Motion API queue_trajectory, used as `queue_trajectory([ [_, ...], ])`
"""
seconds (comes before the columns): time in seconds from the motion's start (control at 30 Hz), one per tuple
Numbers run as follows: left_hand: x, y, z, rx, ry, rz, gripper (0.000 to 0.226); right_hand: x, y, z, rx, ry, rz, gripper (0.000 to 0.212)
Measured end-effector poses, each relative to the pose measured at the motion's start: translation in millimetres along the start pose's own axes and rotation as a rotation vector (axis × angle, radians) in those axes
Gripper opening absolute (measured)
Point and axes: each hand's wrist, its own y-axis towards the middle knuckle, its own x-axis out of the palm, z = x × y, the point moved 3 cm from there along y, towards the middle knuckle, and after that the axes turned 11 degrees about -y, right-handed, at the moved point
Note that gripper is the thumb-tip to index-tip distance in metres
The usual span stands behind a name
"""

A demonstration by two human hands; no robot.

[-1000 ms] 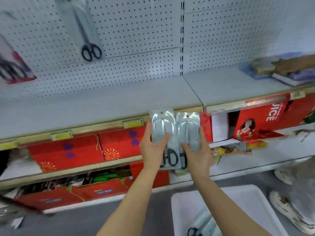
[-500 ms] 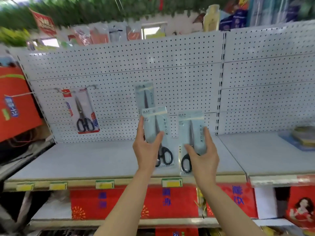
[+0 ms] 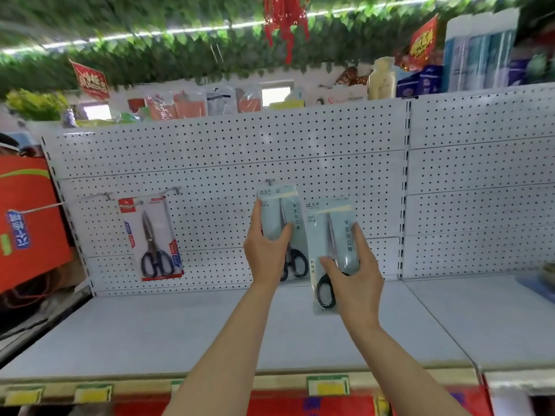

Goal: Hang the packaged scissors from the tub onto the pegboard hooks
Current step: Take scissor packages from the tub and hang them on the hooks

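My left hand [image 3: 265, 253] grips a pale blue scissors pack [image 3: 285, 211], held up flat against the white pegboard [image 3: 228, 163]. Its top edge reaches a small metal hook [image 3: 269, 183]; I cannot tell whether it overlaps another pack that hangs there. My right hand [image 3: 356, 276] holds a second, like pack [image 3: 327, 235] with black handles, lower and to the right, clear of the board. A red-edged scissors pack [image 3: 154, 238] hangs on a hook at the left. The tub is out of view.
A bare hook [image 3: 179, 190] sticks out right of the red-edged pack's top. The grey shelf [image 3: 210, 331] runs below the board, with yellow price tags on its front edge. An orange sign [image 3: 27, 223] stands at the left. Goods line the top ledge.
Both hands have risen toward the pegboard with their packs. The left pack has moved up to the hook; the right pack trails lower. The view has tilted upward.
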Motion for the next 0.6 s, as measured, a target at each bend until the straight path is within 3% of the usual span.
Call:
queue_trajectory([
  [0.33,2,20,-33,0.033,-0.048,0.036,0.08,28,13,12,0.007,-0.003,-0.015,0.08],
  [0.6,0,23,-42,0.055,0.05,0.013,0.081,44,13,7,-0.002,0.003,-0.046,0.081],
])
